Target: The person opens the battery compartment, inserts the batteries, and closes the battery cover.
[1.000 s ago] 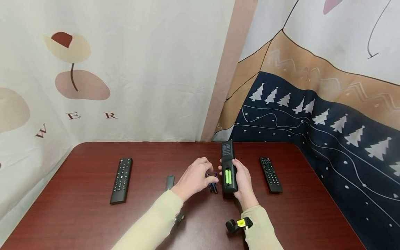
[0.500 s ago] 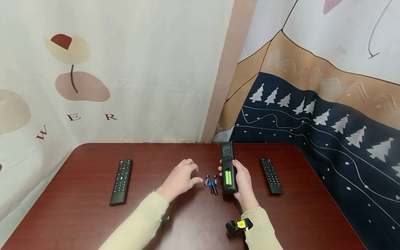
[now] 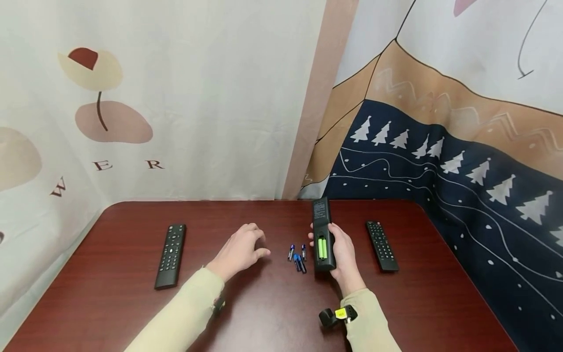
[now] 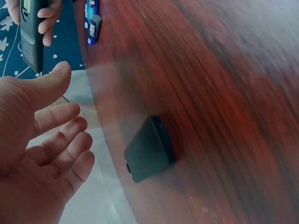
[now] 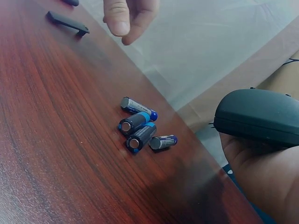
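Four blue-banded cylindrical batteries [image 5: 141, 136] lie on the reddish-brown wooden table [image 3: 281, 313], between the left hand [image 3: 239, 248] and the black remote control [image 3: 323, 220] in the right hand [image 3: 345, 253]. Two of them lie side by side and appear to touch; the other two lie just beside that pair. A second black remote [image 3: 170, 256], buttons up, is near the table's left side, and a smaller button-side-up remote [image 3: 382, 247] lies to the right of the right hand. A black battery cover [image 4: 150, 151] with a small tab lies near the left hand's fingers; the wrist views show it, while the left hand blocks it in the head view. A pale curtain [image 3: 211, 98] hangs behind the table, and a navy curtain [image 3: 413, 171] printed with white trees hangs at the right.

The right hand grips the remote, thumb along one edge and fingertips showing at the other, back side up and raised above the table. Two green batteries [image 3: 322, 248] sit side by side in its uncovered compartment. The left hand holds nothing: its fingers bend loosely, with the thumb well apart from them, palm turned inward. Both arms wear cream sleeves [image 3: 369, 318].

The letters W, E and R can be read on the pale curtain. Print on the held remote's back, on the blue-banded batteries and on the yellow label [image 3: 340, 313] at the right wrist is too small to read.
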A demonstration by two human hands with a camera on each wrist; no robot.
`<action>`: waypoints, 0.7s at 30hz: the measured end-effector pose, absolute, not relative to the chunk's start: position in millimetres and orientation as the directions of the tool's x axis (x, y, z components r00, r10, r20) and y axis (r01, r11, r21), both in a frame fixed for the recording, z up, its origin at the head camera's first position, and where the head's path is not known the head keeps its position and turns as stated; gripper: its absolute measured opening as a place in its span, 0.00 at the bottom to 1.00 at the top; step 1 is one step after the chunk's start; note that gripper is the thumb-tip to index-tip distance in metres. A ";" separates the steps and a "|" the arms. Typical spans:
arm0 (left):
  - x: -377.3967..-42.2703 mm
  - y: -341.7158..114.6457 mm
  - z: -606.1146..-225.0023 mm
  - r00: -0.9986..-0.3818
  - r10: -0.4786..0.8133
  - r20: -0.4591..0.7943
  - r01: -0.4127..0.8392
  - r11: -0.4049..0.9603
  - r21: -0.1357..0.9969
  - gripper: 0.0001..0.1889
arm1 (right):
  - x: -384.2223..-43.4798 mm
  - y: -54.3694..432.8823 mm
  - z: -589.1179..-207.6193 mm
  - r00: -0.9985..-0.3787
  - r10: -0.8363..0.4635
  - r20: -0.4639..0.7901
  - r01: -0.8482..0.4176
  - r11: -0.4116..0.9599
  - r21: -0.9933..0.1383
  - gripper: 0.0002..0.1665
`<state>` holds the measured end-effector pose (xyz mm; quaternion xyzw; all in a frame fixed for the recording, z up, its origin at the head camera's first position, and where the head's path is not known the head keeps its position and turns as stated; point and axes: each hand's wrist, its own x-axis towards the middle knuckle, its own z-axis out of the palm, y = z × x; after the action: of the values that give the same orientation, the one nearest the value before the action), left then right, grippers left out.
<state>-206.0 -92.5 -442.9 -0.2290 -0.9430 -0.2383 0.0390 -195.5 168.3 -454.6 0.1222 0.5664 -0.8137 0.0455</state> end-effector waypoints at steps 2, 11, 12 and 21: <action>-206.3 -96.2 -442.5 -0.890 0.417 0.184 0.454 0.781 0.428 0.11 | -195.8 168.2 -454.3 -0.967 0.060 -0.246 0.210 -0.351 -0.912 0.28; -209.6 -112.9 -439.4 -0.908 0.408 0.094 0.410 0.820 0.399 0.13 | -195.3 167.0 -453.5 -0.967 0.054 -0.250 0.216 -0.352 -0.911 0.28; -210.0 -114.6 -438.9 -0.909 0.409 0.082 0.407 0.824 0.394 0.13 | -195.4 166.9 -453.5 -0.966 0.054 -0.251 0.217 -0.356 -0.909 0.28; -210.2 -130.0 -438.6 -0.908 0.418 0.017 0.395 0.844 0.362 0.18 | -193.6 165.6 -454.9 -0.961 0.071 -0.269 0.227 -0.355 -0.907 0.27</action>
<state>-210.2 -130.0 -438.6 -0.2117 -0.9598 -0.1817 -0.0314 -193.6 165.6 -454.9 0.1318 0.5660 -0.8124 0.0481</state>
